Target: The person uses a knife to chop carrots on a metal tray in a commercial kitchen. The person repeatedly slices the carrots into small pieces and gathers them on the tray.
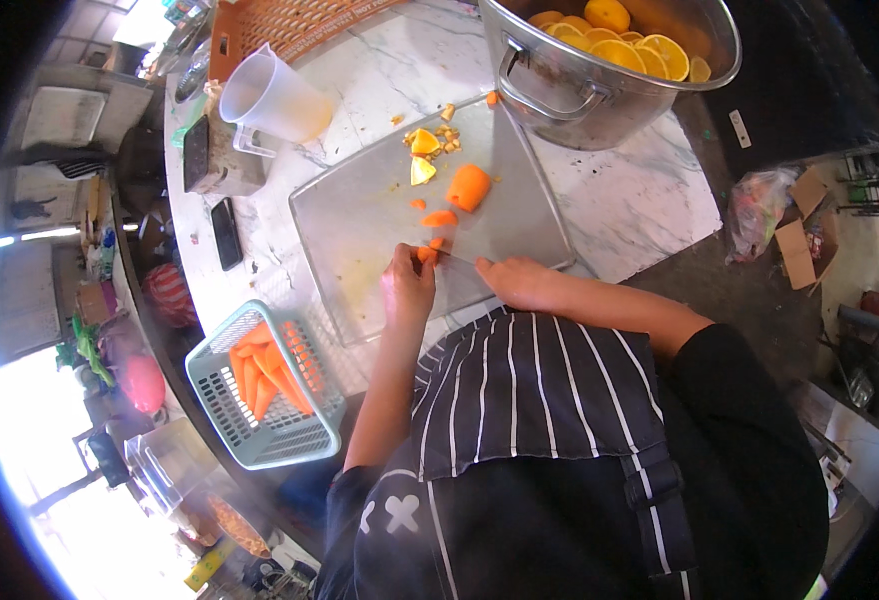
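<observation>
My left hand pinches a small orange carrot piece against the translucent grey cutting board. My right hand lies just to its right, closed around a knife whose thin blade reaches toward the piece and is hard to make out. Farther up the board sit a thick carrot chunk, a cut slice and a small heap of orange scraps.
A large steel pot holding halved oranges stands at the board's far right. A white plastic jug and a dark phone are at the left. A teal basket with carrot sticks sits near the marble counter's edge.
</observation>
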`<state>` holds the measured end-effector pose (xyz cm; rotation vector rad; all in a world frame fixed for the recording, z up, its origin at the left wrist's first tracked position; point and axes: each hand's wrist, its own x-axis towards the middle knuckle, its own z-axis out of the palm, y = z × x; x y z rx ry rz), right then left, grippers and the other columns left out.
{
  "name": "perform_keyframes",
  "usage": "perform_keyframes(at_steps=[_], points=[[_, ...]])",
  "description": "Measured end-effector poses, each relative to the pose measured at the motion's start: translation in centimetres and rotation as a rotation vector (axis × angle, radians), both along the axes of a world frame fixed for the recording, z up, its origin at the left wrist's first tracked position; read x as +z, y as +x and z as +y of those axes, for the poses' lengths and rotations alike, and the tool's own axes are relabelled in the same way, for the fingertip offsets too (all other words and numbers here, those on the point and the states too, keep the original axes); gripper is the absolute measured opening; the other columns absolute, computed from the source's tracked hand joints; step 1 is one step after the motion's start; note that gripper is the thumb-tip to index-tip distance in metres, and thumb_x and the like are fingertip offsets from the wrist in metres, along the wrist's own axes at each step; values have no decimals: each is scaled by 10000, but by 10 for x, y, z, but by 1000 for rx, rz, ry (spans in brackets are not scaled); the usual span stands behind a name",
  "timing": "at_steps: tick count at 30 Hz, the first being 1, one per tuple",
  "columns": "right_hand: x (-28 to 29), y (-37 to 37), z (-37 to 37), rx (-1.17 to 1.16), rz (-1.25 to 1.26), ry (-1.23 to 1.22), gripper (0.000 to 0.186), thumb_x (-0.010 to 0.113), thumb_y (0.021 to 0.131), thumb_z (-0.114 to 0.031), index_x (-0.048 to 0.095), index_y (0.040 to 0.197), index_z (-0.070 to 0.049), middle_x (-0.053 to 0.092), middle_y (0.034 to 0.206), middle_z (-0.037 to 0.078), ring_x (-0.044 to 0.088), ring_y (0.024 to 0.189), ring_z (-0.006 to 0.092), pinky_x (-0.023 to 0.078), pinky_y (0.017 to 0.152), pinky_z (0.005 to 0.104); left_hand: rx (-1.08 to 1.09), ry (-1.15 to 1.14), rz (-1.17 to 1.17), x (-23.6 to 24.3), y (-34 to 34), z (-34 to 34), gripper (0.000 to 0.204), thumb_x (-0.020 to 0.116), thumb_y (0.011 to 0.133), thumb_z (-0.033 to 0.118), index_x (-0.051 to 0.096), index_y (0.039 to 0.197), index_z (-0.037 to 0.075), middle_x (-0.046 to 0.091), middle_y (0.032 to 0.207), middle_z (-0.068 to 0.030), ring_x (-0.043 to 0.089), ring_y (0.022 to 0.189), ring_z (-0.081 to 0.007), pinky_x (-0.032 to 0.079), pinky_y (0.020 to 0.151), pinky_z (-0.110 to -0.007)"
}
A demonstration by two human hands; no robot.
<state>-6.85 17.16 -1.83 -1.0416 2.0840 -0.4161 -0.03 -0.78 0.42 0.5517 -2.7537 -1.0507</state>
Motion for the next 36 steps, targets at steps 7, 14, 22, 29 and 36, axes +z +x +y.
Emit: perform_keyframes(at_steps=[7,14,22,29,36], points=[[3,-12,-1,-12,-69,16,302,462,802,-16,403,1096,12,622,814,239,633,799,405,502,669,485,-12,-7,139,-15,9,-6,132,621,786,3,587,912,17,646,814,-139,646,717,-288,501,611,-363],[61,-3,10,15,92,-189,155,430,859,-91,406,983,-1,607,685,202,625,660,389,484,570,497,38,-4,-31,-24,11,-10,59,612,787,-1,601,844,-2,649,782,-151,647,718,-299,500,623,-360],[64,2,6,12,118,-130,146,436,855,-91,422,970,-2,632,707,207,642,673,385,502,573,483,39,-118,-89,-19,6,-8,132,642,800,135,632,840,10,642,782,-202,634,746,-366,499,640,-418],[59,2,1,27,71,-82,230,440,809,-40,376,1025,10,626,734,235,632,690,410,493,591,502,48,-201,-233,-13,-1,-5,99,613,791,103,644,818,13,646,798,-209,635,749,-369,502,653,-426],[55,2,-4,29,60,-75,233,446,806,-32,373,1022,19,622,739,233,632,704,407,496,594,494,17,-159,-183,-23,2,-10,96,603,821,104,601,782,16,639,785,-209,625,735,-386,501,645,-452]])
